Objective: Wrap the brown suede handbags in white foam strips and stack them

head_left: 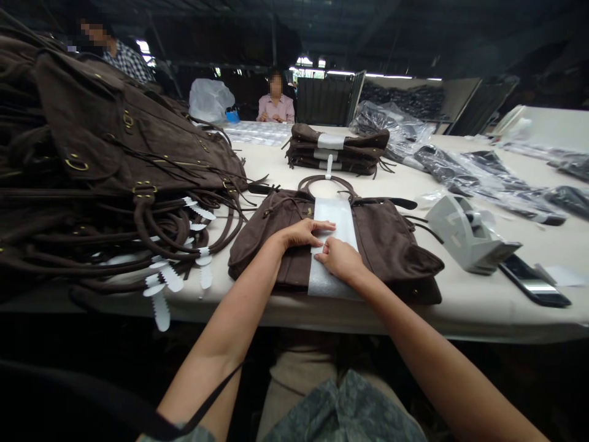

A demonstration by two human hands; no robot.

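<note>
A brown fabric handbag (386, 245) lies flat on the table in front of me, a white foam sheet (335, 212) wrapped across its middle. Its looped handle, with a white toothed tag (329, 167), points away from me. My left hand (304, 233) rests on the bag and the foam's left edge, fingers stretched and apart. Just right of it, my right hand (341, 260) is closed over the foam, thumb and fingers pinched together. Whatever those fingertips may hold is hidden.
A tall pile of brown bags (92, 135) with tagged handles fills the left. Wrapped bags (338, 147) are stacked behind. To the right are a grey tape dispenser (467, 236), a phone (534, 281) and plastic-covered bags (483, 178). A person (276, 105) sits across the table.
</note>
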